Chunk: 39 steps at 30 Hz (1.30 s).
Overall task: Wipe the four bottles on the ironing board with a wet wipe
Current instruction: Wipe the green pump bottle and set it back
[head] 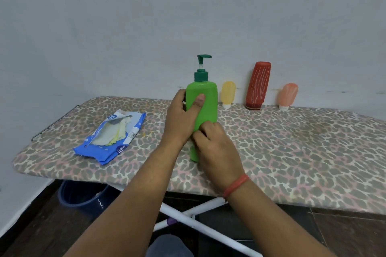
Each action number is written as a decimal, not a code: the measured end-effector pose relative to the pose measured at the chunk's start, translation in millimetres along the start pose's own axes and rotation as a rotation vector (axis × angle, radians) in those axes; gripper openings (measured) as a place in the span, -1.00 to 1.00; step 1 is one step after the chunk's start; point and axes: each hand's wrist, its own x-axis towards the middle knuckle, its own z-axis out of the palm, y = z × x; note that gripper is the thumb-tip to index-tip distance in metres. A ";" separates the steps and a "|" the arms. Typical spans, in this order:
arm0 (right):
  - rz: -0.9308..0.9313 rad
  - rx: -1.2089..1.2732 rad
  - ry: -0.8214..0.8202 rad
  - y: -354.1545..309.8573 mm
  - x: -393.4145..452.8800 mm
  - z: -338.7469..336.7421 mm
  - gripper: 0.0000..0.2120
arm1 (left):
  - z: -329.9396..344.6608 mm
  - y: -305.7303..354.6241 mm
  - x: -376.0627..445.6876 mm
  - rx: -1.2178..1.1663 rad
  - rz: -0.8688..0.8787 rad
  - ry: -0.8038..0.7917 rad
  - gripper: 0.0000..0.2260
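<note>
A green pump bottle (205, 101) stands upright in the middle of the leopard-print ironing board (292, 152). My left hand (181, 119) grips its upper body, thumb across the front. My right hand (217, 148) is closed against the bottle's lower part; a small pale bit of wipe shows at its fingers, mostly hidden. Along the wall behind stand a yellow tube (228, 94), a tall red bottle (258, 85) and a pink tube (287, 96), all cap-down.
An open blue wet-wipe pack (110, 137) lies on the board's left part. A blue bucket (83, 196) sits on the dark floor under the left end. The board's white crossed legs (194, 217) are below my arms.
</note>
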 end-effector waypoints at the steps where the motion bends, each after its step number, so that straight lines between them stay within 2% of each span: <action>1: 0.004 -0.005 -0.002 -1.2 2.6 0.2 -0.91 | -1.4 0.2 1.3 0.005 -0.001 -0.002 -0.86; 7: -0.019 -0.045 -0.192 0.2 -27.9 2.1 -0.80 | -14.4 -2.7 4.8 -0.027 -0.045 -0.015 -0.90; 10: 0.046 0.015 -0.065 10.3 -11.3 -6.1 -0.97 | -14.2 -1.8 3.5 -0.048 -0.051 -0.039 -0.88; 12: 0.239 0.179 0.128 21.5 11.2 -12.7 -0.92 | -14.9 -1.3 2.7 -0.052 -0.048 -0.061 -0.86; 14: 0.483 0.430 0.249 33.3 26.0 -16.5 -0.94 | -17.0 -0.3 1.4 -0.040 -0.044 -0.084 -0.83; 16: 0.665 0.712 0.217 37.6 27.6 -15.5 -0.91 | -18.3 0.0 0.5 -0.033 -0.050 -0.082 -0.74; 18: 0.757 0.934 0.172 35.1 20.8 -12.7 -0.93 | -17.1 0.3 -2.5 0.029 -0.039 -0.050 -0.67; 21: 0.742 1.034 0.190 29.8 13.7 -12.7 -0.93 | -10.6 2.8 -16.1 0.142 0.015 0.013 -0.61; 24: 0.681 1.045 0.169 22.0 12.6 -16.4 -0.96 | -4.0 6.8 -32.9 0.154 0.022 0.040 -0.34; 29: 0.545 0.886 0.215 5.5 24.3 -27.2 -0.93 | -4.2 21.9 -38.6 0.081 -0.008 0.112 -0.27; 33: 0.481 0.823 0.318 -0.7 65.9 -42.0 -0.95 | -5.7 30.3 -32.8 0.084 -0.020 0.133 -0.58; 35: 0.431 0.833 0.312 -3.5 73.5 -44.0 -0.94 | -8.2 32.8 -30.0 0.077 -0.051 0.151 -0.69; 39: 0.364 0.712 0.269 -12.2 32.4 -28.3 -0.93 | -16.2 35.7 -27.6 0.082 -0.067 0.151 -0.81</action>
